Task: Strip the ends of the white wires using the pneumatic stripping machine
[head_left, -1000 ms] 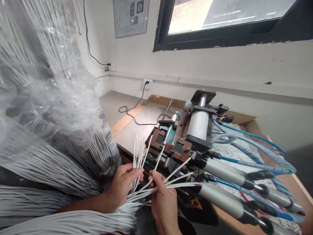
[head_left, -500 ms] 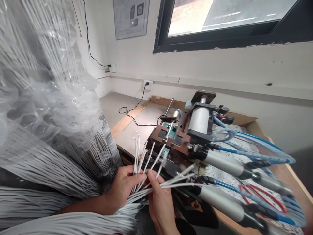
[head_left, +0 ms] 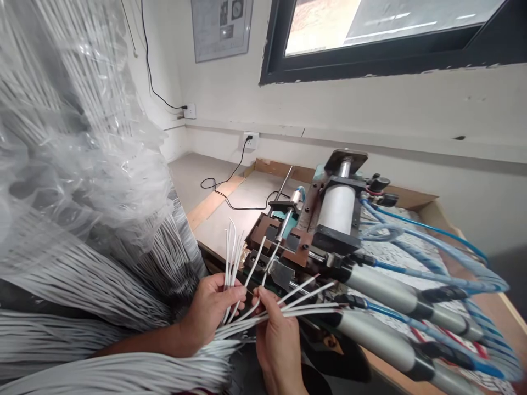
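Note:
Several white cables (head_left: 233, 258) stand up out of my left hand (head_left: 214, 307), which is closed around them between thumb and fingers. Just to its right, my right hand (head_left: 276, 329) pinches more white cables; a few of these cables (head_left: 304, 307) fan out to the right, and one or two point up toward the machine. Behind my hands is a pneumatic machine (head_left: 284, 236) with brown plates and a metal slide. The cables run back to a thick grey-white bundle (head_left: 173, 376) across my left forearm. My fingers hide exactly which cables each hand holds.
Large cable bundles (head_left: 82, 280) under clear plastic film (head_left: 123, 181) fill the left side. Silver air cylinders (head_left: 387, 285) with blue hoses (head_left: 444, 280) extend to the right. A black power cord (head_left: 242, 208) lies on the table behind, below a wall socket (head_left: 251, 140).
My right hand has shifted slightly right, opening a gap from my left hand. The cables in it have spread further apart. The machine's brown plates sit a little differently in view.

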